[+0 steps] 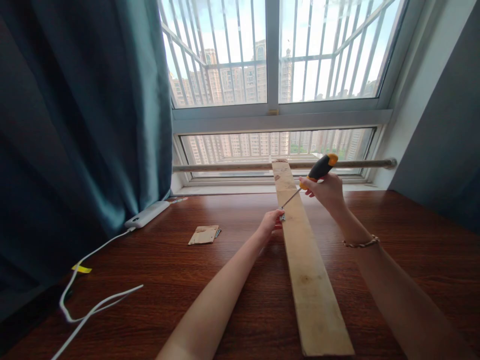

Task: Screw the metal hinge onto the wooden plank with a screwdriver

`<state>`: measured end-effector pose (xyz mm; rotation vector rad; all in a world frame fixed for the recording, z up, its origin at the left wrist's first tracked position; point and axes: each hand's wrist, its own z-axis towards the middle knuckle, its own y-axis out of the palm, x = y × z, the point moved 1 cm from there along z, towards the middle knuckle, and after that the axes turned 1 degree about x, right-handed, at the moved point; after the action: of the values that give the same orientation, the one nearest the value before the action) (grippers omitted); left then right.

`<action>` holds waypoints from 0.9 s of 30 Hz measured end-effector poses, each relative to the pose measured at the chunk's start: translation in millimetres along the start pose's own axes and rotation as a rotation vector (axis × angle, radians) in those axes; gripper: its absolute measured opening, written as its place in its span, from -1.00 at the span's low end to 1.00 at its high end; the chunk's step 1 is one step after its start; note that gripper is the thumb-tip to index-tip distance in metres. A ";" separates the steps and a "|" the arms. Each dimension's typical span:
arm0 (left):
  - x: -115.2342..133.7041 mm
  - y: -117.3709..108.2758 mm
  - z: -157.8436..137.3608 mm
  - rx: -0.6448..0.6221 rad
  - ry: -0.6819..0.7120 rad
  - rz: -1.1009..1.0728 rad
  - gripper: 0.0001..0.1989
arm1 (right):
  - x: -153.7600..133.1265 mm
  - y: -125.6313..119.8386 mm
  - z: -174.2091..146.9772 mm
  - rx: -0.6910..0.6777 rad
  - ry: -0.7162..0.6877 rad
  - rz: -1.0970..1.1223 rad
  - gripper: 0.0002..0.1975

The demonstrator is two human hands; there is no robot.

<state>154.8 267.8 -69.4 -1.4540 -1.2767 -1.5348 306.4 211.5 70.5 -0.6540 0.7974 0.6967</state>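
From the head view, we're mid-job! The right hand [329,194] has its fingers wrapped round the screwdriver [318,168], shaft slanting down to the left. The tip meets a small metal piece [283,217] at the left edge of the wooden plank [308,275], which runs lengthwise over the table [157,270], its far end up by the rail [232,168]. And the left hand [271,222]? Thumb and fingers pinching that metal piece at the edge. So the piece is in position and the driver is on it; whether any fastener is fully in, too small to tell. Looks partway, I'd judge: a few loose screws [218,232] sit unused beside the cardboard piece [203,235], well left of the plank.
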 end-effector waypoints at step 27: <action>-1.4 -2.8 6.4 -0.014 0.167 0.214 -0.66 | -15.6 -7.9 -5.5 -0.174 -0.096 -0.153 -0.70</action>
<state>154.5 274.5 -71.9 -1.3906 -0.9822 -1.4892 302.2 197.9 82.1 -0.8237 0.5954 0.6567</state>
